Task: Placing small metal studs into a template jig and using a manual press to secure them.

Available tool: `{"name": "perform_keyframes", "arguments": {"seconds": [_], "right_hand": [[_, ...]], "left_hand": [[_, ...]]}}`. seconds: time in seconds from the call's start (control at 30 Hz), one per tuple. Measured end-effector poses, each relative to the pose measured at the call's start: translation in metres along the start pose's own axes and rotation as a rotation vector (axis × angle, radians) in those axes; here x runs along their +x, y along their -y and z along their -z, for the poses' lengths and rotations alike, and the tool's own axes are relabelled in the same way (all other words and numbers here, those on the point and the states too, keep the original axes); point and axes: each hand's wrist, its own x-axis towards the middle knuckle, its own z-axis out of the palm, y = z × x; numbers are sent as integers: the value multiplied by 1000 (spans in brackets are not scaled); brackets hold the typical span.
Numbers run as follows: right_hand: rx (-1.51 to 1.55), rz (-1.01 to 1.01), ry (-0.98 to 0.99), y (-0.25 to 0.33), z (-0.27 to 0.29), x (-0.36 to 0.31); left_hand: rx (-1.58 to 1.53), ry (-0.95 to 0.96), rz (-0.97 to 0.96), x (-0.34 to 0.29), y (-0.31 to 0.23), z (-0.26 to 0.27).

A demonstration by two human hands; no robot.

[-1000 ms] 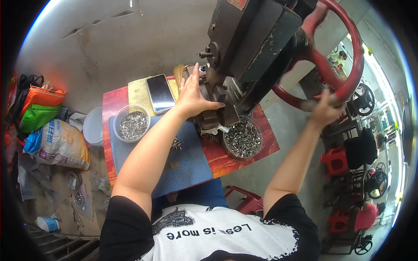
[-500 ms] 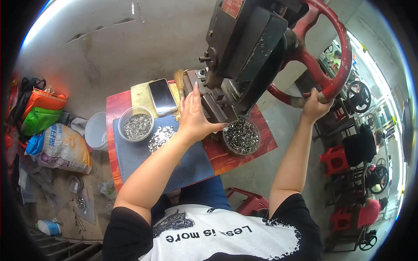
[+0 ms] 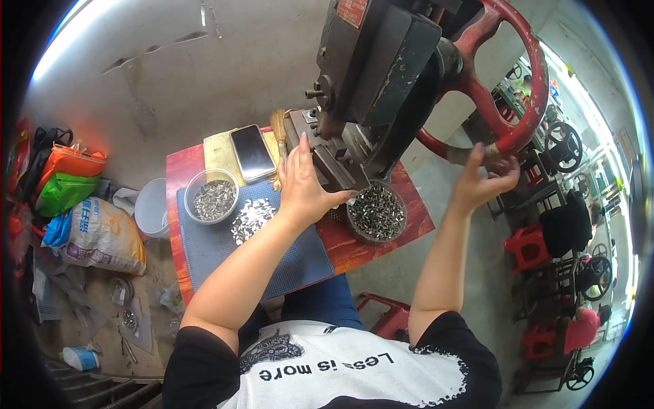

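Left hand, fingers spread, beside a dark press — right hand at its red wheel.

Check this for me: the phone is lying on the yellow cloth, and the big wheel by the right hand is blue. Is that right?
Not quite: the big wheel by the right hand is red, not blue, as the head view shows. The phone is indeed lying on the yellow cloth.
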Motion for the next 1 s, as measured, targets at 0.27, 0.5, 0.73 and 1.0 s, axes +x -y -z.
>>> {"name": "perform_keyframes", "arguments": {"seconds": [0.27,0.5,0.73,1.0], "right_hand": [[347,361,1260,63,-31,-81],[421,332,1138,63,-28,-80],[515,-558,1413,49,37,-51],[98,-422,1370,9,50,-68]], "left_hand": [[2,-42,-58,-2,4,-2],[-81,-62,-136,-2,-5,2],[-22,48,-433,-19,-56,-10],[86,-1,-377,-40,-60,8]]}}
